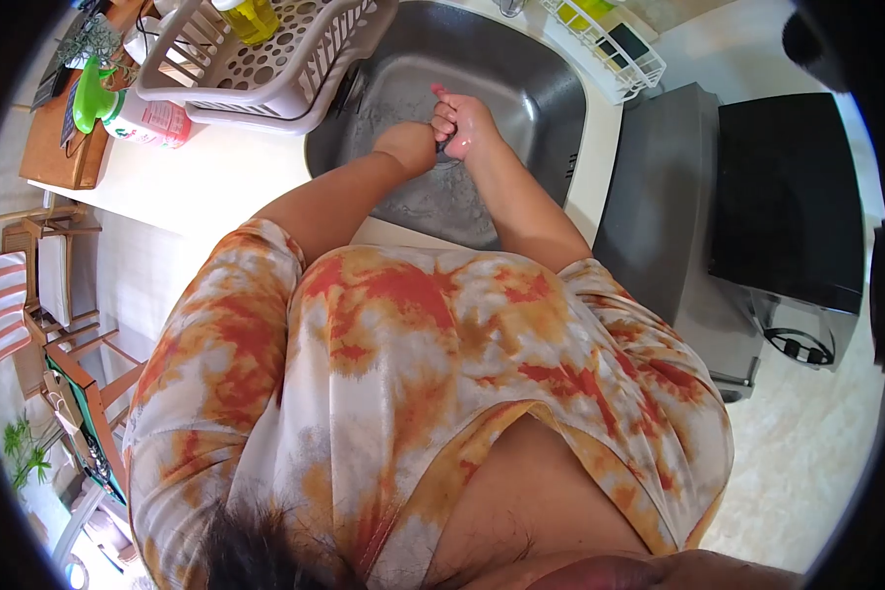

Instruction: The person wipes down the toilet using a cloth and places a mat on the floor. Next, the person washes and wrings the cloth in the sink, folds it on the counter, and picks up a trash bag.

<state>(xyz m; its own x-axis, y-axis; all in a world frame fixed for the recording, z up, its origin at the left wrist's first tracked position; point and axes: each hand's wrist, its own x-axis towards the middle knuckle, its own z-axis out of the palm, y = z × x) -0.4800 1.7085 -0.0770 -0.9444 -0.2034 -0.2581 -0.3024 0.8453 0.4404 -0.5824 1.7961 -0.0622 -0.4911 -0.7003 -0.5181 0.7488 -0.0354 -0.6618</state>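
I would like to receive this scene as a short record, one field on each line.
Place: metal sink
Left hand: over the sink, fingers hidden
Right hand: close against the left hand, fingers curled, skin shiny
Between the hands: small dark patch, identity unclear
Left of sink: grey basket holding a bottle of yellow liquid; spray bottle with green trigger beside it
Right of sink: white rack
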